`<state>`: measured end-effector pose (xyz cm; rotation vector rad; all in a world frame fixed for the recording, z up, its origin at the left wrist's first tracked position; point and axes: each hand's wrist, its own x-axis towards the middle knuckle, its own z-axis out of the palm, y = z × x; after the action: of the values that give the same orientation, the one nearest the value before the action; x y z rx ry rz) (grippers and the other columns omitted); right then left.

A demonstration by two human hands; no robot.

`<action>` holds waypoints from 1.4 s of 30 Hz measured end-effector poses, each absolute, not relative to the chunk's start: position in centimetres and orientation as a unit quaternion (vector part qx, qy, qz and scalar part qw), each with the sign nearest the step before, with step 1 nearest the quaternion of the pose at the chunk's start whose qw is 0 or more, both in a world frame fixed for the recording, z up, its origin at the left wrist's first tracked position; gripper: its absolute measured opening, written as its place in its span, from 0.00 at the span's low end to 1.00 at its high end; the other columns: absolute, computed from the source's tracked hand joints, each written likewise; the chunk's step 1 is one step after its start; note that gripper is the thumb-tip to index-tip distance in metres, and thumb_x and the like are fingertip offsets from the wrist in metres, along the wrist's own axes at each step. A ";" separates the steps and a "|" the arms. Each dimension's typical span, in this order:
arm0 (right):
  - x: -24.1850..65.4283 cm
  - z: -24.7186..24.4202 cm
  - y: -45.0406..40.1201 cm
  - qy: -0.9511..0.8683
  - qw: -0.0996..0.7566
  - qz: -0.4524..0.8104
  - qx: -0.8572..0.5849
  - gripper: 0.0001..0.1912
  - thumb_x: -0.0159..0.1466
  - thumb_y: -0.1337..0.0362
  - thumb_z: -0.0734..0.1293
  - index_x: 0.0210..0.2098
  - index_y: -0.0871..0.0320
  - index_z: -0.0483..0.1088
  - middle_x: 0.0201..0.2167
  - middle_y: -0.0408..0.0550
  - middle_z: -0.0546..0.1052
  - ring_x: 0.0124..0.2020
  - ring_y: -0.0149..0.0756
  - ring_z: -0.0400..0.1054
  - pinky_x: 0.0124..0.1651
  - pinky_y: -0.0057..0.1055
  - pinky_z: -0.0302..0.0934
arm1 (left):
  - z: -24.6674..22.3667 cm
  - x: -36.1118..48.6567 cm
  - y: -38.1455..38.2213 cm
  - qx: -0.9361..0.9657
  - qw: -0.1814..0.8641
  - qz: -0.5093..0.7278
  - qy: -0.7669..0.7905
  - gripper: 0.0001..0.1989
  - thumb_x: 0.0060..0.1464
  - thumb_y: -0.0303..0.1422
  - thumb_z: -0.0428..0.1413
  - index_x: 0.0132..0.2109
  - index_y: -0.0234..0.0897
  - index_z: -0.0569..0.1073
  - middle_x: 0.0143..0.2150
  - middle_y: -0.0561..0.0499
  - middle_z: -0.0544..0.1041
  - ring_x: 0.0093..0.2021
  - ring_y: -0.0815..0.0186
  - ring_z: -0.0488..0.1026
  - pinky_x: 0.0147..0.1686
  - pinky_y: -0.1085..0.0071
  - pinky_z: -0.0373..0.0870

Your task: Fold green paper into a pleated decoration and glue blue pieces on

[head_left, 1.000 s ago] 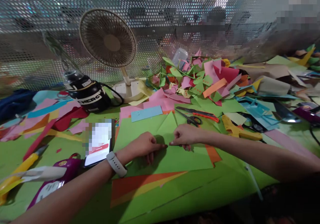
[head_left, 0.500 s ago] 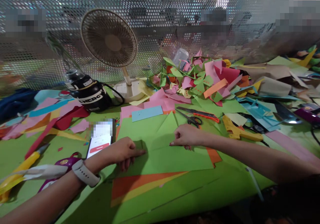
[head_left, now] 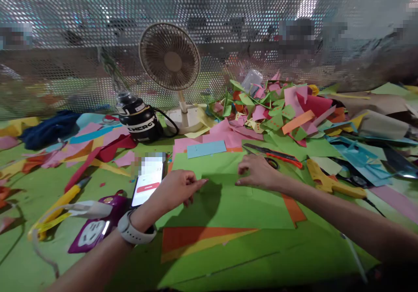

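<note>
A green sheet of paper (head_left: 225, 209) lies on the table under both hands, on top of orange and yellow sheets (head_left: 183, 239). My left hand (head_left: 179, 187), with a white watch on its wrist, hovers over the left part of the sheet. Its thumb stretches out to the right, the other fingers are loosely bent, and nothing shows between them. Above the right part is my right hand (head_left: 261, 172), fingers bent and apart from the thumb, with no object in it. Scissors (head_left: 271, 163) lie partly hidden behind it, beside an orange-handled cutter (head_left: 277, 155).
A phone (head_left: 148, 181) and a purple power strip (head_left: 98, 222) lie at left, near a yellow tool (head_left: 65, 198). Behind stand a black bottle (head_left: 139, 122) and a fan (head_left: 172, 61). Paper scraps (head_left: 261, 109) are heaped at the back; a yellow glue gun (head_left: 333, 181) lies right.
Both hands have come up off the green sheet, and the right hand's fingers have parted from its thumb. The whole view has shifted, so things appear farther right.
</note>
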<state>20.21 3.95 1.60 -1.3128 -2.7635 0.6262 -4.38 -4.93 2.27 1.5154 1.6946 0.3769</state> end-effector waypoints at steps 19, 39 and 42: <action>23.7 3.7 4.7 -0.867 0.182 0.213 -0.413 0.16 0.67 0.52 0.63 0.47 0.53 0.74 0.50 0.51 0.76 0.53 0.46 0.68 0.55 0.43 0.59 | 1.2 -5.5 -5.0 0.723 0.315 0.357 0.500 0.08 0.57 0.34 0.56 0.39 0.41 0.80 0.39 0.48 0.83 0.40 0.59 0.80 0.42 0.62 0.78; 30.5 0.9 9.3 -0.863 0.021 0.031 -0.503 0.15 0.55 0.65 0.63 0.42 0.57 0.73 0.38 0.57 0.75 0.43 0.53 0.69 0.46 0.45 0.64 | -0.5 -6.4 -4.6 0.661 0.084 0.455 0.592 0.07 0.59 0.35 0.56 0.39 0.39 0.78 0.38 0.50 0.83 0.38 0.62 0.79 0.42 0.65 0.75; 31.1 1.0 8.8 -0.850 0.066 0.036 -0.522 0.15 0.55 0.65 0.63 0.41 0.57 0.73 0.38 0.57 0.75 0.43 0.53 0.69 0.47 0.46 0.64 | -0.6 -6.1 -4.7 0.643 0.129 0.417 0.629 0.09 0.59 0.38 0.56 0.39 0.40 0.77 0.37 0.51 0.82 0.36 0.62 0.79 0.37 0.69 0.75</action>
<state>31.09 8.83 1.04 -1.5738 -2.5632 0.1082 -6.12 -4.68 -0.63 1.8695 1.8276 1.2132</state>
